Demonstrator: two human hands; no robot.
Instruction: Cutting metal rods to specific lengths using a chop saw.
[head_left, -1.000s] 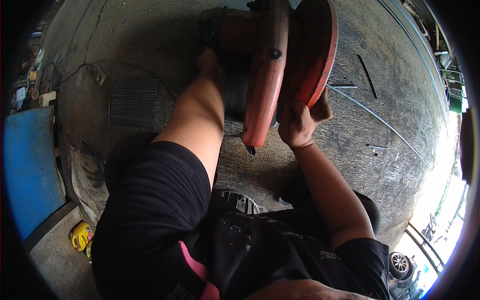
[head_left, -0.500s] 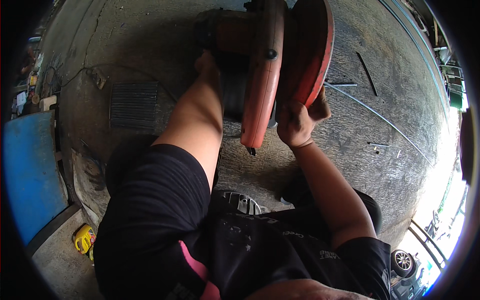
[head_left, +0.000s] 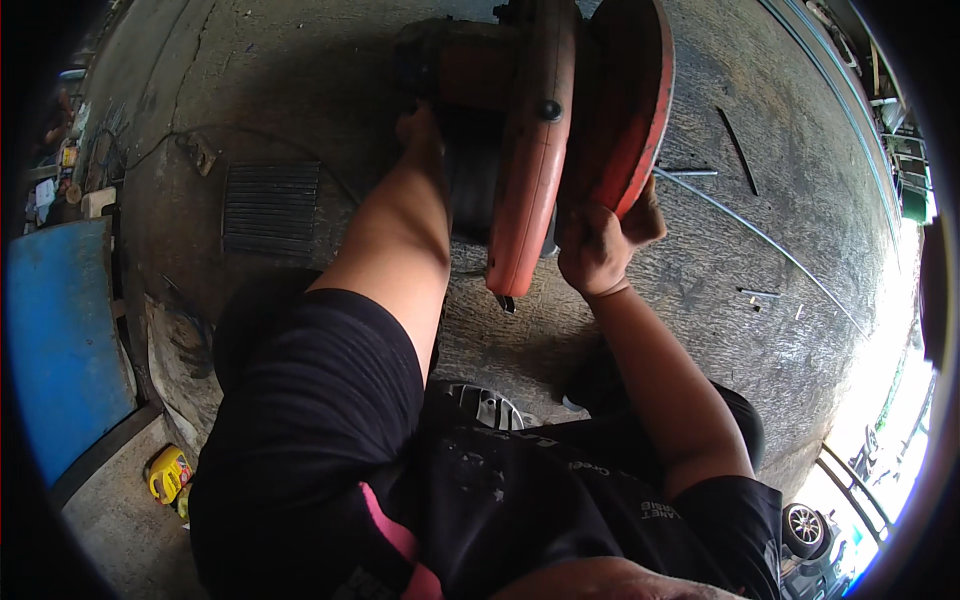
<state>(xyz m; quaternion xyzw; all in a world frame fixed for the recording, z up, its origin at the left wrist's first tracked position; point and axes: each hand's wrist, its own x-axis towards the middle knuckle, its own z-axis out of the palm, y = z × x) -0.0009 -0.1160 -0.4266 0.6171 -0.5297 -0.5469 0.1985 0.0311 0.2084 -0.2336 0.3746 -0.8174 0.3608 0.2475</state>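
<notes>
Against the lower edge of the red disc guard (head_left: 645,150), curling the fingers of the right hand (head_left: 600,248); impossible to tell whether gripping the rim or something behind it. Up at the dark end of the motor (head_left: 475,72), reaching with the left hand (head_left: 420,122); fingers mostly lost in shadow, so impossible to tell whether spread or closed. Between the two hands, on the floor (head_left: 700,350), the red cutting machine (head_left: 545,135), with long handle (head_left: 515,250) angled down in view. Just beside the guard, one end of a thin metal rod (head_left: 770,243), running off to the right; near that end, a short metal rod (head_left: 695,172); farther out, a dark bar (head_left: 738,150). On the left, a flat row of dark bars (head_left: 270,208) and a cord (head_left: 260,128). Toward the left rim, a blue panel (head_left: 70,330); below it, a yellow container (head_left: 168,474).
</notes>
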